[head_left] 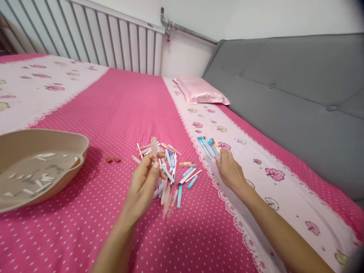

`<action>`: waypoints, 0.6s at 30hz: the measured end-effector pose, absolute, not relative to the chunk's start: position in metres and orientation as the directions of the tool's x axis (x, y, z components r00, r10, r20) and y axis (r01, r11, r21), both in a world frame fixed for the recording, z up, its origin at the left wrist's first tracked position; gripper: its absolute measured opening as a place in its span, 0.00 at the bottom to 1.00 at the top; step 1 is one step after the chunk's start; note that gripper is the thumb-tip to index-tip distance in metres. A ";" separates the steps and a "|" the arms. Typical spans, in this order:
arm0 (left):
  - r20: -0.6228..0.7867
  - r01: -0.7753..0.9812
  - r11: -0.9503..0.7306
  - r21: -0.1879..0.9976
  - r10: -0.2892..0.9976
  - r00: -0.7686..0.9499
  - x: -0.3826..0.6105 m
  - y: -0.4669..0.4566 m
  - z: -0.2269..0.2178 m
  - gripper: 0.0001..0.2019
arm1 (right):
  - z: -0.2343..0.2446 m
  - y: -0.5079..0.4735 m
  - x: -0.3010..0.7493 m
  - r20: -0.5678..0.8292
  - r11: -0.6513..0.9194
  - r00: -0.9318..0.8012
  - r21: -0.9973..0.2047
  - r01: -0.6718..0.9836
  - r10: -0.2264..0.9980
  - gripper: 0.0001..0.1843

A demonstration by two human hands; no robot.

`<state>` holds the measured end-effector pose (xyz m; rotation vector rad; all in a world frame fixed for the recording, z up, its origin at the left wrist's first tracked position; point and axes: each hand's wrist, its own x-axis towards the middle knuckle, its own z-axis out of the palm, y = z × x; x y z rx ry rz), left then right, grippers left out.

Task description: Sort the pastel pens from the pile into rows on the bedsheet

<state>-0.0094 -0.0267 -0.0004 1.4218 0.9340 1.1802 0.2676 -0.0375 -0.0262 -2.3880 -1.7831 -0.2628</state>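
From afar I see a person's bare left hand [143, 182], bare right hand [231, 170] and two slim, uncovered forearms [277, 223].

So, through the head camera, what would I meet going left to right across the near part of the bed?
Tan basin → two small brown pieces → left hand pinching a pale pink tube → a short turquoise tube → row of light-blue tubes → right hand.
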 end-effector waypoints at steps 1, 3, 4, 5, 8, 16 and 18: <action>0.178 -0.038 -0.174 0.984 0.962 0.205 -0.010 -0.026 -0.001 0.20 | -0.029 -0.026 0.281 0.196 -0.340 0.336 -0.012 0.940 0.921 0.19; 0.167 -0.020 -0.167 0.986 0.967 0.191 -0.012 -0.025 -0.003 0.20 | -0.035 -0.002 0.303 0.129 -0.423 0.421 -0.014 0.906 0.898 0.20; 0.164 -0.011 -0.165 0.986 0.968 0.188 -0.012 -0.025 -0.004 0.20 | -0.038 0.010 0.312 0.109 -0.450 0.449 -0.015 0.893 0.887 0.20; 0.162 -0.004 -0.164 0.986 0.968 0.190 -0.012 -0.025 -0.005 0.21 | -0.041 0.021 0.319 0.094 -0.468 0.467 -0.015 0.884 0.879 0.21; 0.143 0.020 -0.150 0.988 0.970 0.197 -0.012 -0.025 -0.005 0.21 | -0.048 0.050 0.330 0.058 -0.495 0.495 -0.019 0.869 0.867 0.23; 0.135 0.012 -0.139 0.990 0.977 0.168 -0.012 -0.023 -0.002 0.20 | -0.066 0.090 0.341 -0.032 -0.514 0.514 -0.009 0.857 0.857 0.24; 0.130 0.011 -0.134 0.991 0.978 0.165 -0.013 -0.023 -0.002 0.20 | -0.069 0.092 0.344 -0.049 -0.503 0.502 0.003 0.865 0.863 0.25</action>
